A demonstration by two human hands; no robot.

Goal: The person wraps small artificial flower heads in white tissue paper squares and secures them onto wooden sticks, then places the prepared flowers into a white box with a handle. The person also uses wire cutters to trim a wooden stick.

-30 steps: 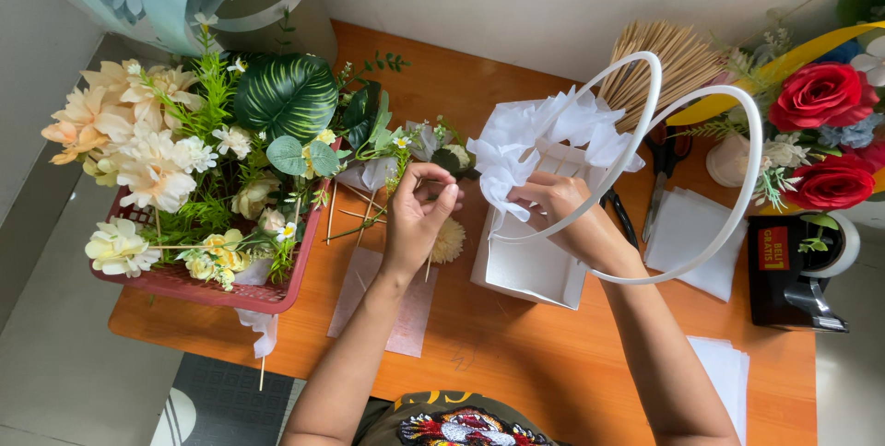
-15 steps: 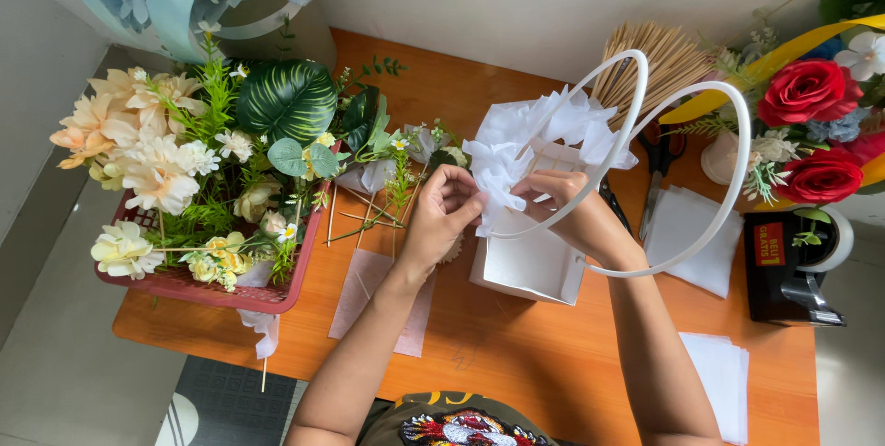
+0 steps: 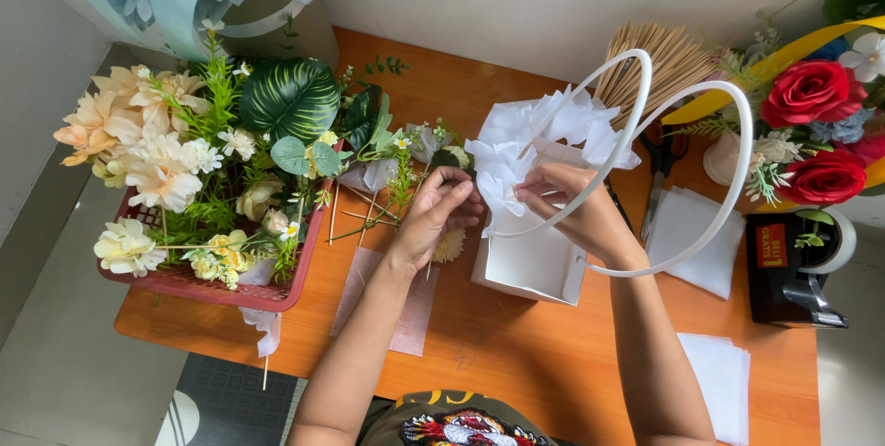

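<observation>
White tissue is held in white box bag by right hand; left hand, fingers pinched on tissue, is now closer vs. before; red basket w/ flowers.

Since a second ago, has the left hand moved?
Yes. The left hand has shifted right, toward the white bag and its tissue paper, away from the red basket.

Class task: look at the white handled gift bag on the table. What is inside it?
White tissue paper puffs out of the white bag, and the right hand reaches into it. Whatever lies deeper is covered by the tissue and the bag's walls.
</observation>
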